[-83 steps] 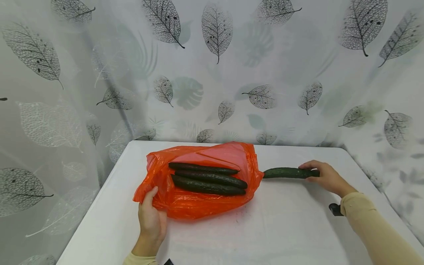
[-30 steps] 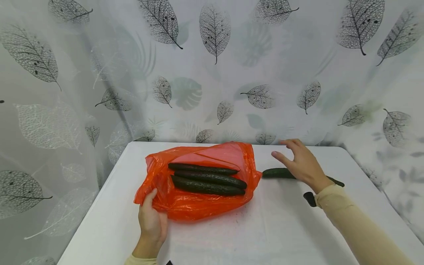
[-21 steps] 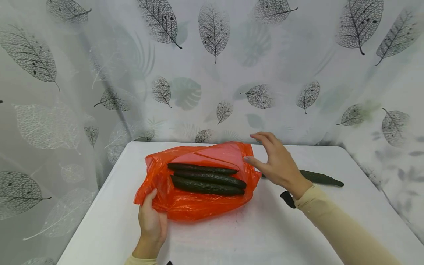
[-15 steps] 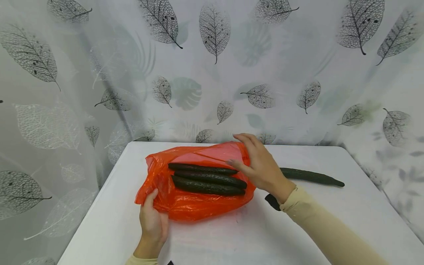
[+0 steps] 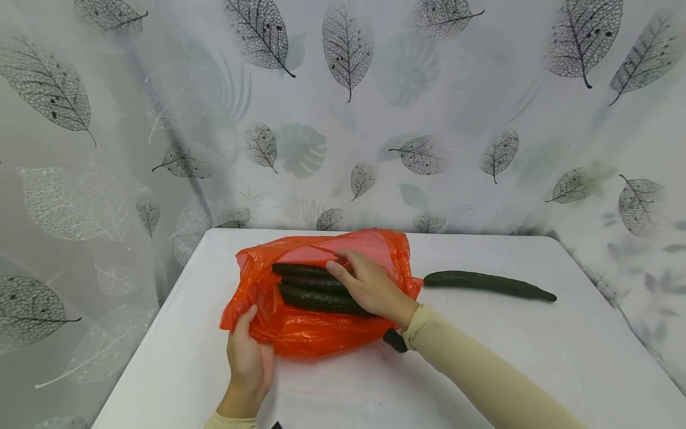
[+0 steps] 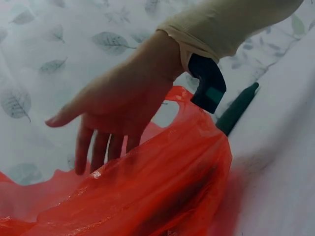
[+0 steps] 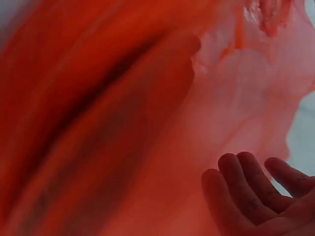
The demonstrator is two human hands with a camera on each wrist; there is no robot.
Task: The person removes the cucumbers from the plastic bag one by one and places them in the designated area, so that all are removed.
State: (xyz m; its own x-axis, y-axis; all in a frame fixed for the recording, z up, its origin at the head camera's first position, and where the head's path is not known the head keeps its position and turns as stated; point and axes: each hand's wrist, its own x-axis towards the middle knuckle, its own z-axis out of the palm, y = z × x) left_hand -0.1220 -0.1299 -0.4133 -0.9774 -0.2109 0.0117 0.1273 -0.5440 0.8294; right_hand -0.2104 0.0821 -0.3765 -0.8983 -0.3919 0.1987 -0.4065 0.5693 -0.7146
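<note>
Cucumbers [image 5: 313, 286], three, remain in orange bag [image 5: 300, 333]; a fourth cucumber [image 5: 485, 282] already lies out on the table [image 5: 482, 369]. Right hand [image 5: 370, 286], fingers spread, reaches among the three; left hand [image 5: 249, 363] pinches the bag's edge.

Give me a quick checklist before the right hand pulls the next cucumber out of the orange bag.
1. Left hand grips the near edge of the orange plastic bag: ok.
2. Bag mouth open, cucumbers in the bag in view: ok.
3. Right hand over those cucumbers, fingers spread: ok.
4. Right hand's fingers wrapped round one cucumber: not ok, fingers look straight.
5. Loose cucumber lies on the white table, apart from the bag: ok.
6. Which cucumber the fingers touch: cannot tell.
</note>
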